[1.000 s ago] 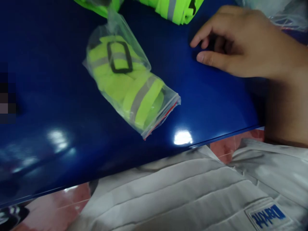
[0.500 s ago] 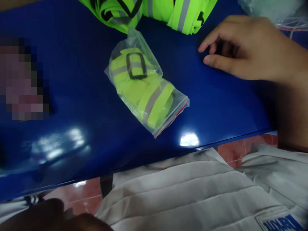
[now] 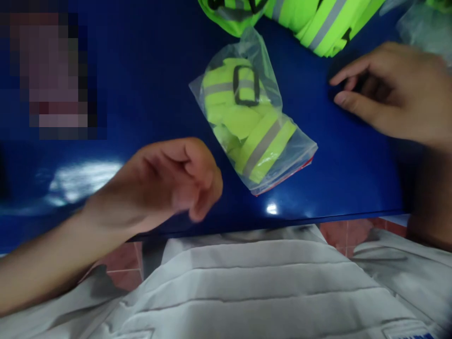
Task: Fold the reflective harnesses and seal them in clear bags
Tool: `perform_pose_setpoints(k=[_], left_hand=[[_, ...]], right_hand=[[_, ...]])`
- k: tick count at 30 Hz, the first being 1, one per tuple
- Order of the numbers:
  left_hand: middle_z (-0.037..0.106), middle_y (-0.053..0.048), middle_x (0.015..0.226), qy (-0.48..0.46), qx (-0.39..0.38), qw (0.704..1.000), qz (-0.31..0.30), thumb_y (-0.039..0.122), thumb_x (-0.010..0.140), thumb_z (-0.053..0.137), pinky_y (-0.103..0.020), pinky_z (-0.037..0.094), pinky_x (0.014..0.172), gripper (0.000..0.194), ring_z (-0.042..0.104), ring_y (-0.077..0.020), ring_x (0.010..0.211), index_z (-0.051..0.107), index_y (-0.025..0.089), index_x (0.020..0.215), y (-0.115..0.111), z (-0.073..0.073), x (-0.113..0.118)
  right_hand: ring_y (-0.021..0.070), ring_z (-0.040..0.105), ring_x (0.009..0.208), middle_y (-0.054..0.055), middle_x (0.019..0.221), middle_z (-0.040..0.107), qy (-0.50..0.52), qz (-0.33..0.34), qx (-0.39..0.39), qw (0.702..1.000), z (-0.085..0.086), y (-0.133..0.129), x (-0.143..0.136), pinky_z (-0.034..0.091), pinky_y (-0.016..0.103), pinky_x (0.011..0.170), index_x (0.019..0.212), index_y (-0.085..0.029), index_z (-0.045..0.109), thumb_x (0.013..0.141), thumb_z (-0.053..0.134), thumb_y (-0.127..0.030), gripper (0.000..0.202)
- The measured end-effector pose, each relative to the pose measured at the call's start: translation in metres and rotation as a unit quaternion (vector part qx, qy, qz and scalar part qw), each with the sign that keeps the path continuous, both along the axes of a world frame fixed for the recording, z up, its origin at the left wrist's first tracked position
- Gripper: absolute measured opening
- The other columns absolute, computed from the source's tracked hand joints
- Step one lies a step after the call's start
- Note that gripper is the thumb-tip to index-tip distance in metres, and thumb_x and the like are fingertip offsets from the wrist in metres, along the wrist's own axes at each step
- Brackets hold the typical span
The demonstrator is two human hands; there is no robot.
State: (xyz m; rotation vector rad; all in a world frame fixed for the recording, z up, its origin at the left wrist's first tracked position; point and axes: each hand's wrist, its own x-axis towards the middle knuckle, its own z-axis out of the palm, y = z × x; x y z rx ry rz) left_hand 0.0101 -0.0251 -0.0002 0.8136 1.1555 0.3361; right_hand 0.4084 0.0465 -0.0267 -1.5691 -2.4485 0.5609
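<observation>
A clear zip bag (image 3: pixel 271 122) lies on the blue table, with a folded neon-yellow reflective strap (image 3: pixel 229 115) and its black buckle (image 3: pixel 246 85) inside. A red line runs along the bag's zip edge, which faces the table's front. To the left of the bag, apart from it, my left hand (image 3: pixel 169 183) hovers with its fingers curled in and nothing visible in them. My right hand (image 3: pixel 391 92) rests on the table right of the bag, thumb and forefinger apart, holding nothing.
Several rolled neon-green reflective straps (image 3: pixel 300 21) lie at the back of the blue table (image 3: pixel 148 94). Crumpled clear plastic (image 3: pixel 423 30) sits at the back right. A pixelated patch covers something at the far left. The table's front edge runs just before my lap.
My left hand has risen from below the table edge to beside the bag. The camera view has shifted, so the table things appear farther right. My right hand keeps its pose.
</observation>
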Motion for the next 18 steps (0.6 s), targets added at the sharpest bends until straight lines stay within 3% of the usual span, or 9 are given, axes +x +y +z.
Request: perform_pose_setpoints(k=[1, 2, 4, 9, 18], left_hand=[[0.063, 0.009, 0.059, -0.143, 0.06, 0.988, 0.027, 0.034, 0.092, 0.06, -0.017, 0.044, 0.056, 0.025, 0.058, -0.0053, 0.051, 0.065, 0.01, 0.086, 0.013, -0.007, 0.007], [0.067, 0.005, 0.061, -0.192, 0.074, 0.977, 0.049, 0.03, 0.087, 0.069, -0.019, 0.046, 0.055, 0.019, 0.06, -0.0083, 0.053, 0.069, 0.011, 0.091, 0.022, -0.013, 0.011], [0.071, -0.002, 0.066, -0.24, 0.079, 0.965, 0.077, 0.029, 0.09, 0.066, -0.022, 0.05, 0.055, 0.023, 0.064, -0.013, 0.059, 0.073, 0.01, 0.099, 0.031, -0.021, 0.012], [0.071, -0.006, 0.07, -0.221, 0.082, 0.97, 0.057, 0.032, 0.095, 0.057, -0.024, 0.047, 0.058, 0.031, 0.065, -0.0152, 0.064, 0.076, 0.009, 0.103, 0.027, -0.024, 0.004], [0.071, -0.006, 0.072, -0.183, 0.078, 0.979, 0.051, 0.034, 0.093, 0.065, -0.023, 0.046, 0.058, 0.026, 0.063, -0.0144, 0.063, 0.079, 0.013, 0.1, 0.031, -0.026, 0.007]], right_hand=[[0.0134, 0.062, 0.103, 0.001, 0.114, 0.065, -0.015, -0.003, -0.006, 1.0, 0.002, -0.001, -0.002, 0.044, 0.036, 0.091, 0.134, -0.026, 0.068, 0.103, 0.045, -0.066, 0.056], [0.0114, 0.062, 0.104, 0.0, 0.116, 0.065, -0.026, -0.006, -0.007, 1.0, 0.004, -0.002, -0.004, 0.043, 0.035, 0.091, 0.135, -0.024, 0.067, 0.103, 0.041, -0.068, 0.06], [0.0073, 0.061, 0.102, 0.0, 0.119, 0.064, -0.041, -0.011, -0.002, 0.999, 0.006, -0.005, -0.006, 0.042, 0.032, 0.089, 0.137, -0.023, 0.066, 0.103, 0.04, -0.066, 0.061], [0.0046, 0.057, 0.082, 0.002, 0.112, 0.065, -0.024, -0.007, 0.009, 1.0, 0.005, -0.007, -0.009, 0.046, 0.03, 0.084, 0.134, -0.02, 0.069, 0.104, 0.051, -0.056, 0.05], [0.0146, 0.065, 0.112, 0.005, 0.127, 0.065, 0.001, -0.069, -0.058, 0.996, 0.006, -0.007, -0.006, 0.044, 0.046, 0.103, 0.137, -0.02, 0.069, 0.094, 0.066, -0.039, 0.047]])
